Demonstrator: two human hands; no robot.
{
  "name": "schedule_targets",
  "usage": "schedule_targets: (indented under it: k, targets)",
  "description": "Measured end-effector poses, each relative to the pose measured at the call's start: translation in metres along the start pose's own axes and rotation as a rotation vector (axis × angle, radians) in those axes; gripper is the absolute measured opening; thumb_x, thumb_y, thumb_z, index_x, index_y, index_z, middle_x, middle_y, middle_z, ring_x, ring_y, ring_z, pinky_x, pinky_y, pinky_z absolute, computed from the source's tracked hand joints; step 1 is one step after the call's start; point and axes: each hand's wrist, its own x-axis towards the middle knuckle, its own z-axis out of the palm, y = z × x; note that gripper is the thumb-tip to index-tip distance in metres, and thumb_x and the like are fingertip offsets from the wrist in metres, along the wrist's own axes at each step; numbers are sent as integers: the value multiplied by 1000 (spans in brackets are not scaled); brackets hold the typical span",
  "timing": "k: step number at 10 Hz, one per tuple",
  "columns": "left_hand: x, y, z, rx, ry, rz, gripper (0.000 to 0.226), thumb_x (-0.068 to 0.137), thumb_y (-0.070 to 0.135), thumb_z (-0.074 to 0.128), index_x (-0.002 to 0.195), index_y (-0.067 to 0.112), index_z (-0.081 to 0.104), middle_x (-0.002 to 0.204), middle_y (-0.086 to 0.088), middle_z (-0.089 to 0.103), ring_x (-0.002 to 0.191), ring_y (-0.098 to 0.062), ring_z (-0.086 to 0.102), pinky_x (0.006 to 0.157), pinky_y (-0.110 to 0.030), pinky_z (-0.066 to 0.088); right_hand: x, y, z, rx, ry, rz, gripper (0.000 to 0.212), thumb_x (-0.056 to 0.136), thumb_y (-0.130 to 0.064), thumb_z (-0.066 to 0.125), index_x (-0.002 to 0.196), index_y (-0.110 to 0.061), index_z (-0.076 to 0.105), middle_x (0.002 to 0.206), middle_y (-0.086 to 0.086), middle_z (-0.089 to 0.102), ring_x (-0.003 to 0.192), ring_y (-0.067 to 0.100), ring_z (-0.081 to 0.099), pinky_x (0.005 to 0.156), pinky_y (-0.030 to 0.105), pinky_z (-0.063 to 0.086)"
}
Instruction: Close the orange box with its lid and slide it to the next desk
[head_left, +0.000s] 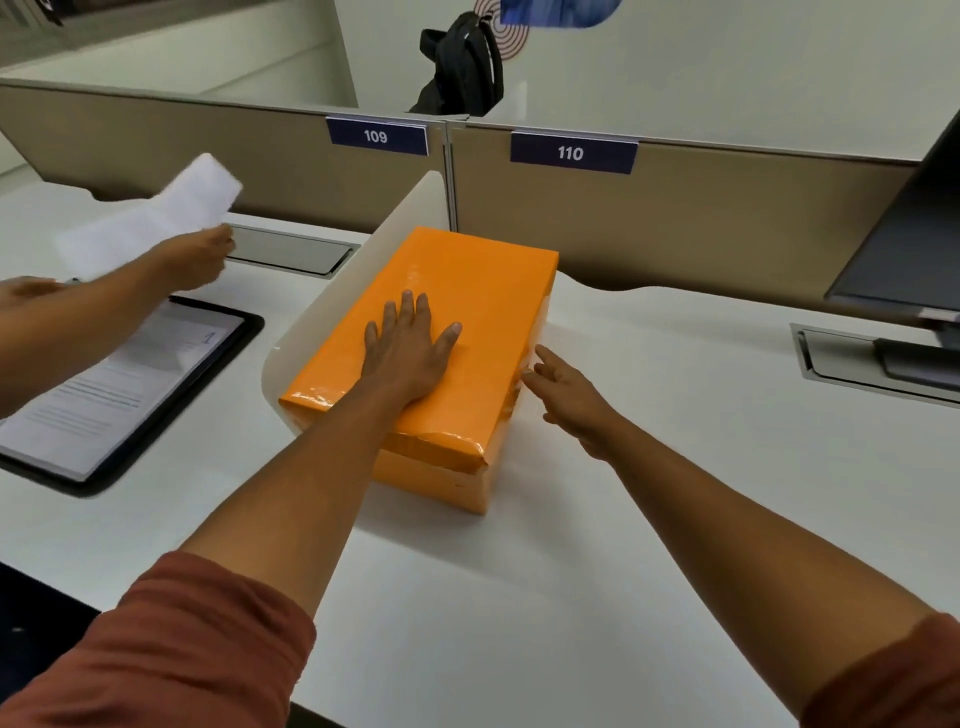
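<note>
My left hand (410, 353) lies flat, fingers spread, on the glossy orange rectangular box's lid (457, 291) by the white desk's (649, 467) divider edge; my right hand (569, 395) hovers wide beside it.

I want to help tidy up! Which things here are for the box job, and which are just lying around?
For the job:
orange box
lid
left hand
right hand
white divider

Just lying about:
tablet
white paper
black backpack
monitor
109 and 110 desk signs
</note>
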Motion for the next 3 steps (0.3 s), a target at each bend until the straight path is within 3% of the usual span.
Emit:
schedule_targets:
  k: [2, 3]
  targets:
    - [-10, 26, 5, -44, -19, 97, 80, 96, 64, 24, 155, 12, 11, 165, -8, 5, 151, -30, -1, 120, -50, 7, -23, 18, -30, -346, 152, -120, 62, 99, -46, 44, 154, -20, 28, 160, 5, 33, 145, 27, 32, 115, 43, 30]
    - [-12, 56, 6, -90, 27, 210, 77, 97, 60, 28, 155, 11, 14, 164, -8, 10, 151, -29, -1, 120, -48, 9, -33, 31, -53, -544, 321, -202, 59, 101, -42, 41, 152, -14, 31, 159, 7, 33, 150, 28, 20, 120, 44, 21]
